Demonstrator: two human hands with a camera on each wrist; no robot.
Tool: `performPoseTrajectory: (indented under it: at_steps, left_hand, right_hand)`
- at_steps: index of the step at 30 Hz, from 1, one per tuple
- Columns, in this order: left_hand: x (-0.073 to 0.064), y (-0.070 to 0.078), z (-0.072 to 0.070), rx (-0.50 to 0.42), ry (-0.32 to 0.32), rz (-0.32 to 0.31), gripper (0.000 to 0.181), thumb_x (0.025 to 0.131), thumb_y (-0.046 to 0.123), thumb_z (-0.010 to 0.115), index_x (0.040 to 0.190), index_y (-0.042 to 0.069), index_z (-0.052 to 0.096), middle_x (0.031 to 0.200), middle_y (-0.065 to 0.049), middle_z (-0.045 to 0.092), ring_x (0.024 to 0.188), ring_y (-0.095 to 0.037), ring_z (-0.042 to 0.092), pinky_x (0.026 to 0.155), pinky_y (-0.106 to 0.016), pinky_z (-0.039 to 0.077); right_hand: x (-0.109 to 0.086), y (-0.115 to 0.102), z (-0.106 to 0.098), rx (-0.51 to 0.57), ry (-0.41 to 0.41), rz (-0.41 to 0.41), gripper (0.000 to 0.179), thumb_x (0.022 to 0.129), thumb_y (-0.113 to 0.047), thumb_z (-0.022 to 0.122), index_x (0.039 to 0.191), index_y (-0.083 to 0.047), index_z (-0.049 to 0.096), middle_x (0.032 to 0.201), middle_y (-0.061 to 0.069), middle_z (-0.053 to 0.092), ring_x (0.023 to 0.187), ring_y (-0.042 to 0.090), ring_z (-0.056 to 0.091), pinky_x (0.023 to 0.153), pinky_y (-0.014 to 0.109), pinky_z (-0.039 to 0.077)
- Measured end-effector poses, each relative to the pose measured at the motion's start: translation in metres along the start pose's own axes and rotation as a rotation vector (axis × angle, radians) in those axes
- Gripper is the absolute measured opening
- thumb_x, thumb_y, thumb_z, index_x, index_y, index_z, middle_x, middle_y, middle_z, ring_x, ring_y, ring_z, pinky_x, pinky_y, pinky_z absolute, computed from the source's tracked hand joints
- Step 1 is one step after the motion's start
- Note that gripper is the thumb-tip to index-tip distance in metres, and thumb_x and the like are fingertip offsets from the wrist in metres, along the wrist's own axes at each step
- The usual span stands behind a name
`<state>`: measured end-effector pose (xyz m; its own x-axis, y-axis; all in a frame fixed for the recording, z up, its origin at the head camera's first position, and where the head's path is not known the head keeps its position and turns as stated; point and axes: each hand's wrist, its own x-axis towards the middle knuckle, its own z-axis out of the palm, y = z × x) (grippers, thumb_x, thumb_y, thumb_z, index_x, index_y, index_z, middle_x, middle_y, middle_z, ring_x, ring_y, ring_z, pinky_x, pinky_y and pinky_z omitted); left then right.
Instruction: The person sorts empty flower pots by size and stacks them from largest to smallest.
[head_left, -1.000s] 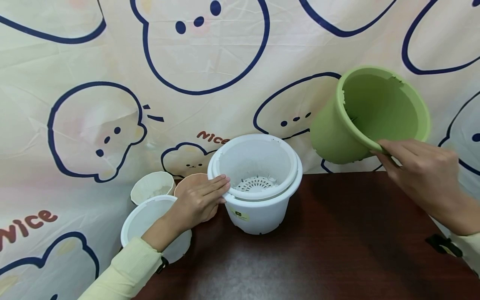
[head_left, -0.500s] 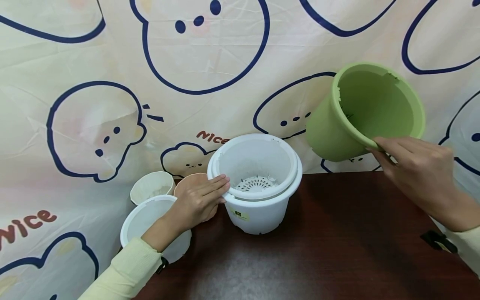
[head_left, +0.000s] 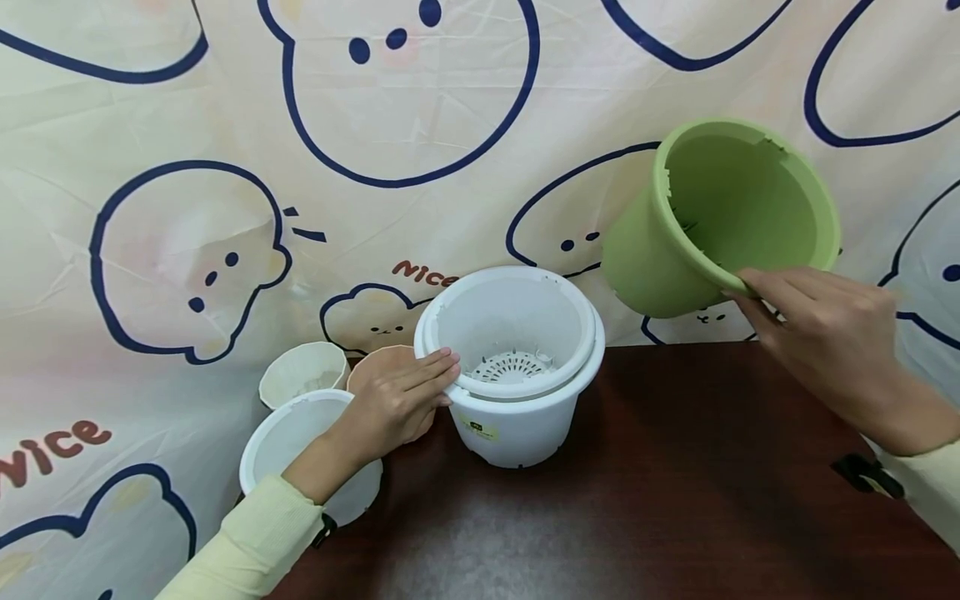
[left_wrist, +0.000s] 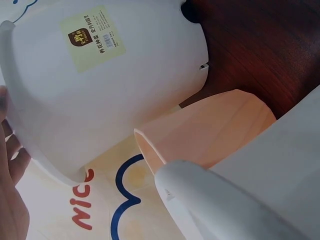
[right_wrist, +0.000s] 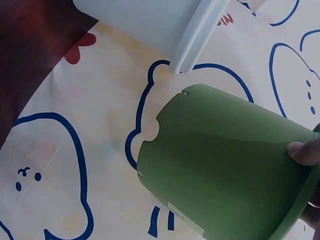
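Note:
Two white plastic flower pots stand nested on the table, the inner pot (head_left: 513, 325) with a slotted bottom, the outer pot (head_left: 517, 433) with a yellow-green label (left_wrist: 92, 37). My left hand (head_left: 397, 400) grips their rim at the left side. In the air to the right, my right hand (head_left: 825, 333) pinches the near rim of a green flower pot (head_left: 645, 250). This pot is tilted, its mouth facing up and towards me. The right wrist view shows its notched bottom edge and the thumb (right_wrist: 302, 152) against its outer wall.
Left of the nested pots stand another white pot (head_left: 281, 442), a small cream pot (head_left: 303, 371) and a peach pot (head_left: 382, 362) partly behind my left hand. The dark wooden table (head_left: 675, 500) meets a cartoon-printed cloth (head_left: 405, 100) at the back.
The green pot has moved slightly left and up with my right hand, towards the nested white pots. My left hand and the other pots keep their places.

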<state>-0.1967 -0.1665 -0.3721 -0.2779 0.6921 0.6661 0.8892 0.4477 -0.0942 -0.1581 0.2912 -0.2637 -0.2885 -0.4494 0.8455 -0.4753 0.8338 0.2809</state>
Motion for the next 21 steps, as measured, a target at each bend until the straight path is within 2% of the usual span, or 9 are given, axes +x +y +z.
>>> performPoseTrajectory:
  at_steps: [5, 14, 21]
  left_hand:
    - [-0.0001, 0.0004, 0.0003, -0.012, 0.003, -0.011, 0.046, 0.084, 0.007, 0.082, 0.127, -0.003, 0.07, 0.128, -0.017, 0.072, 0.121, -0.032, 0.069, 0.1, -0.041, 0.057]
    - [-0.0002, 0.0012, -0.0002, -0.014, 0.003, -0.018, 0.042, 0.088, 0.011, 0.079, 0.127, -0.002, 0.07, 0.128, -0.017, 0.072, 0.122, -0.031, 0.069, 0.1, -0.041, 0.057]
    - [-0.0004, 0.0011, 0.0, -0.013, 0.003, -0.02, 0.045, 0.085, 0.009, 0.082, 0.127, -0.001, 0.07, 0.129, -0.016, 0.072, 0.123, -0.031, 0.069, 0.1, -0.041, 0.057]
  right_hand:
    - [0.0011, -0.0013, 0.0012, 0.002, -0.007, 0.0, 0.042, 0.104, -0.03, 0.051, 0.096, 0.001, 0.078, 0.076, 0.018, 0.076, 0.061, 0.037, 0.071, 0.042, 0.048, 0.043]
    - [0.0018, -0.0022, 0.0016, 0.003, -0.021, -0.007, 0.041, 0.104, -0.029, 0.051, 0.099, 0.001, 0.078, 0.079, 0.018, 0.076, 0.06, 0.037, 0.071, 0.041, 0.047, 0.043]
    - [0.0054, -0.0051, 0.0039, 0.01, -0.006, -0.006, 0.04, 0.103, -0.029, 0.052, 0.1, 0.001, 0.079, 0.079, 0.018, 0.077, 0.061, 0.036, 0.072, 0.041, 0.046, 0.043]
